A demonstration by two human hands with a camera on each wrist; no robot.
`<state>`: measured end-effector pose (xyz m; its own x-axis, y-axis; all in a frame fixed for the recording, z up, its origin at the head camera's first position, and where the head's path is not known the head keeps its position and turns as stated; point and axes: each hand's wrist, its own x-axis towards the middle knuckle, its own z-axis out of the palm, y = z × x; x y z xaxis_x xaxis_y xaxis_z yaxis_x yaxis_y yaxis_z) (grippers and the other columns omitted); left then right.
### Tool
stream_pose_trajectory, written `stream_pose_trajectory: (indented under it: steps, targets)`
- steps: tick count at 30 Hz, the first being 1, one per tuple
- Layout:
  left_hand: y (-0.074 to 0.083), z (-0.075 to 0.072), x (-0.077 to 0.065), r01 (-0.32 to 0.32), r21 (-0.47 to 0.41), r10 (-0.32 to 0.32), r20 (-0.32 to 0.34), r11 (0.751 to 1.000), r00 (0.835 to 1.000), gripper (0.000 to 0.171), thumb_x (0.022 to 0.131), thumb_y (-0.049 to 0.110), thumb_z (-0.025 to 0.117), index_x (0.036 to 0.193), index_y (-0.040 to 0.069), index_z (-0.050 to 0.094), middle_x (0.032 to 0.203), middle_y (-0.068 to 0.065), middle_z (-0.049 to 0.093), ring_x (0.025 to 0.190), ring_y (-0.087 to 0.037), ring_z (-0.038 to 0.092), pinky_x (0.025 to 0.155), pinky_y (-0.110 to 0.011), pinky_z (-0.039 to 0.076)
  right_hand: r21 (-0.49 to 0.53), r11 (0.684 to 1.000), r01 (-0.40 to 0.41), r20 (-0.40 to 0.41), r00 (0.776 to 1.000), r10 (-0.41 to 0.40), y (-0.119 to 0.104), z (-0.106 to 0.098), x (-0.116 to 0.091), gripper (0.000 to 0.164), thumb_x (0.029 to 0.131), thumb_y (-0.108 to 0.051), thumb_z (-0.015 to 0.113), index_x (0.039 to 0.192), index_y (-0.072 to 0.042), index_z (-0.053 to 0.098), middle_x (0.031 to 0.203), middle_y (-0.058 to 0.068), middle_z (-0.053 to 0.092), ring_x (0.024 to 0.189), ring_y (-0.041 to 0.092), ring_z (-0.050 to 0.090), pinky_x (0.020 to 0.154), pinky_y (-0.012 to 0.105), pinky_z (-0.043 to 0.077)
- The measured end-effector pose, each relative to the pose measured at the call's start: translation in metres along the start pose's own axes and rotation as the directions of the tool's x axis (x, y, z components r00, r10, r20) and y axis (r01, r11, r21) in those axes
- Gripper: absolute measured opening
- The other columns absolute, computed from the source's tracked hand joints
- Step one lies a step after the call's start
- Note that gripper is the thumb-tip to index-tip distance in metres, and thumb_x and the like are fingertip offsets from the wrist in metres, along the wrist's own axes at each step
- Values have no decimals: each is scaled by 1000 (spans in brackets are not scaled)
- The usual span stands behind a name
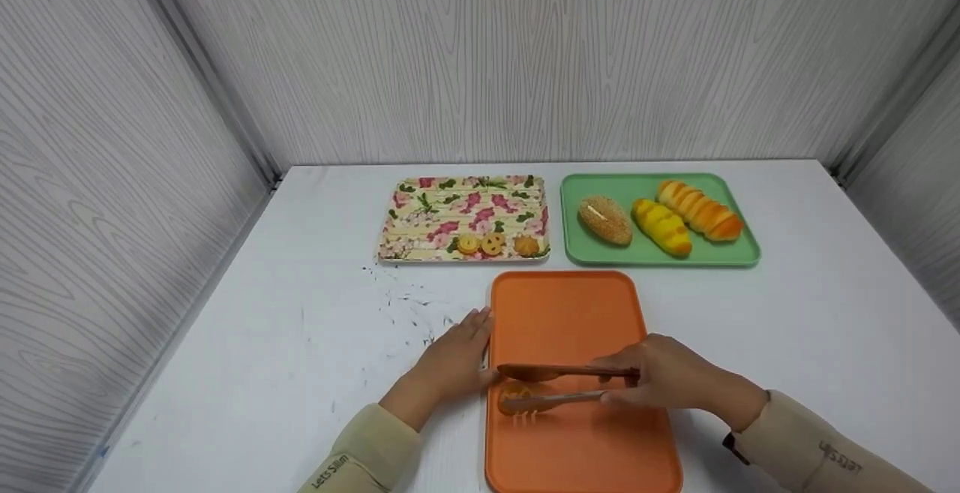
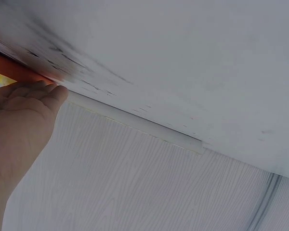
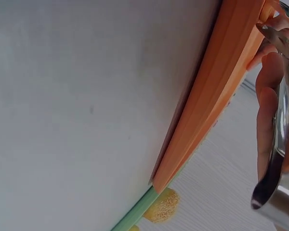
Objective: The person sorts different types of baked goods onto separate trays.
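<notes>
My right hand [image 1: 675, 373] grips a pair of metal tongs [image 1: 574, 370], held low over the orange tray [image 1: 562, 305] with the two arms spread apart. At the tongs' tips, near the tray's left edge, is a small round cookie [image 1: 511, 389], partly covered by the lower arm. Whether the tips touch it I cannot tell. My left hand [image 1: 454, 358] rests with extended fingers against the tray's left rim. In the left wrist view, that hand [image 2: 26, 110] lies by the tray's orange edge [image 2: 14, 67]. The shiny tongs [image 3: 284, 106] fill the right side of the right wrist view.
A floral tray [image 1: 457, 208] at the back bears three cookies [image 1: 492, 244] along its front edge. Beside it, a green tray [image 1: 600, 254] holds a seeded bun [image 1: 604, 220], a yellow bread [image 1: 661, 227] and a striped roll [image 1: 699, 210]. Wood-grain panels [image 1: 495, 58] enclose the white table [image 1: 300, 313].
</notes>
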<state>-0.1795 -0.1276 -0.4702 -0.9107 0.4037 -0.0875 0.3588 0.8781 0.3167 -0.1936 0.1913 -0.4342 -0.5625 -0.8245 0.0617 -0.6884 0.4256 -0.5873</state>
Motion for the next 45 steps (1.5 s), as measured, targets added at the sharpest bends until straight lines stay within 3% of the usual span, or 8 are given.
stream_pose_trajectory:
  steps: [4, 11, 20, 32, 45]
  targets:
    - [-1, 1, 0, -18, 26, 18, -9, 1000, 1000, 77, 91, 33, 61, 149, -1, 24, 155, -14, 23, 141, -29, 20, 112, -41, 23, -11, 1000, 21, 2, 1000, -21, 0, 2, 1, 43, 87, -40, 68, 122, -14, 68, 91, -12, 70, 56, -2, 48, 50, 19, 40]
    - [-2, 2, 2, -30, 51, 31, -22, 998, 999, 78, 93, 42, 58, 149, -2, 25, 155, -15, 23, 141, -30, 21, 111, -42, 24, -19, 997, 79, -19, 997, -79, 1, 4, 1, 39, 88, -36, 67, 121, -14, 68, 90, -14, 68, 60, -3, 51, 52, 19, 44]
    - [-2, 2, 1, -29, 34, 30, -15, 999, 999, 81, 93, 48, 55, 149, -2, 25, 155, -16, 22, 141, -30, 20, 111, -42, 25, 1, 996, 91, -39, 995, -91, 2, 0, -3, 36, 89, -32, 68, 118, -11, 70, 86, -14, 68, 58, -3, 51, 50, 18, 44]
    - [-1, 2, 1, -5, 21, 5, 5, 1000, 1000, 78, 94, 43, 56, 149, -1, 24, 155, -13, 22, 142, -28, 19, 111, -42, 24, -6, 999, 43, -112, 993, -43, 6, -17, 4, 39, 87, -33, 69, 115, -6, 70, 85, -10, 70, 54, -1, 49, 46, 19, 43]
    - [0, 1, 2, 13, -5, -13, 24, 1000, 1000, 84, 92, 51, 55, 150, 0, 23, 156, -12, 19, 141, -29, 20, 110, -44, 26, -16, 1000, -14, -186, 983, 10, 20, -33, 23, 36, 86, -34, 70, 112, -9, 73, 57, -12, 54, 46, 0, 33, 42, 19, 28]
